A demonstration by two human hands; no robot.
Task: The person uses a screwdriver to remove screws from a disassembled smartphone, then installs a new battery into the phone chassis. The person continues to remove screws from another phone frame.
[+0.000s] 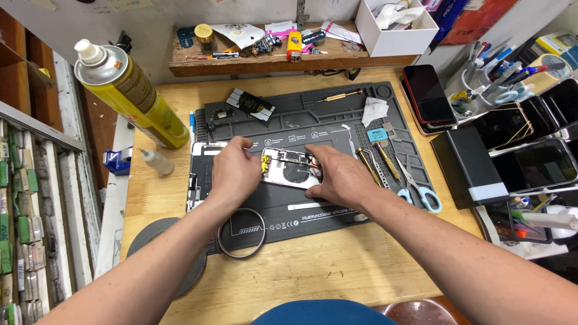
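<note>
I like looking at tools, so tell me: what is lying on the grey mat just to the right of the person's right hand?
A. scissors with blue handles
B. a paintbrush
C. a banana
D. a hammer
A. Scissors with blue handles lie on the grey mat just right of the right hand, beside some screwdrivers.

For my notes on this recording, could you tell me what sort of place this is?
Probably a phone repair bench: both hands work on an opened phone lying on a grey silicone repair mat, with precision screwdrivers alongside and more phones stacked nearby.
</note>
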